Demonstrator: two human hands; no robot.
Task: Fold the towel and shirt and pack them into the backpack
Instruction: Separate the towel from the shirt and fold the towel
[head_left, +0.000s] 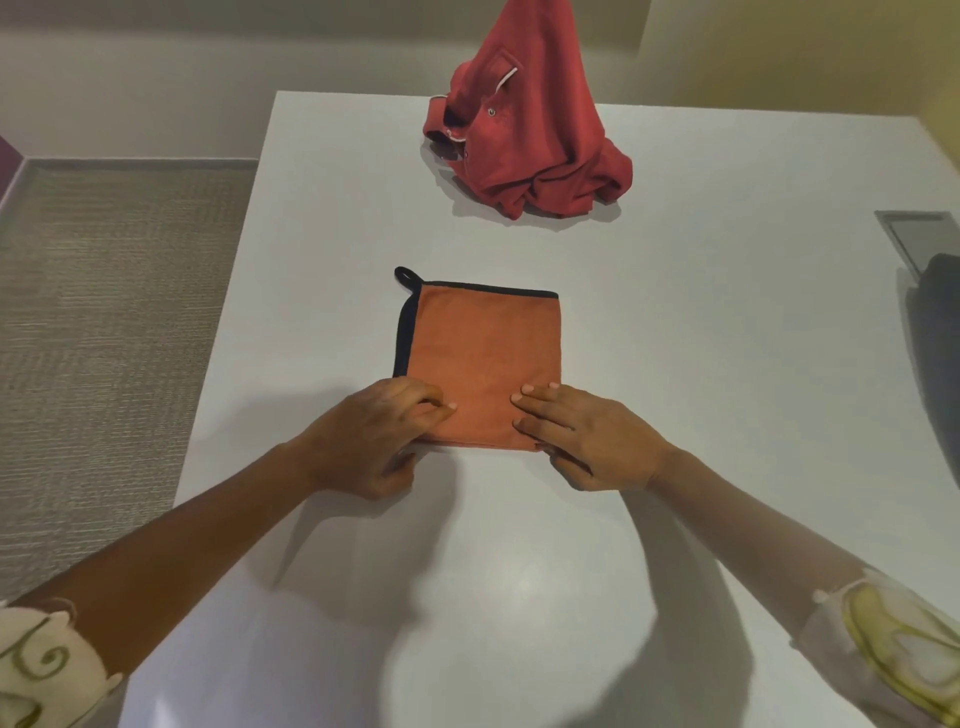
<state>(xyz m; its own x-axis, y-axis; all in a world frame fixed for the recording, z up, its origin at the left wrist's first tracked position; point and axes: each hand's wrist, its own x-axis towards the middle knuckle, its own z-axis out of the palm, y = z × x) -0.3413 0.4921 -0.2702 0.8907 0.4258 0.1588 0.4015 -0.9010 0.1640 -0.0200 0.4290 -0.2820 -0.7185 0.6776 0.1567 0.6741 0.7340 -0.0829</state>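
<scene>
Bare forearms, short cream sleeves (41, 670) with olive-green swirl and yellow leaf-like prints.

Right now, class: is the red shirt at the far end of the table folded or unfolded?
Unfolded. The red shirt sits in a crumpled heap on the table, collar showing, beyond the flat orange towel.

I stand at a white desk (675, 364); grey carpet (104, 338) lies to my left, and a pale wall (156, 78) rises beyond.
</scene>
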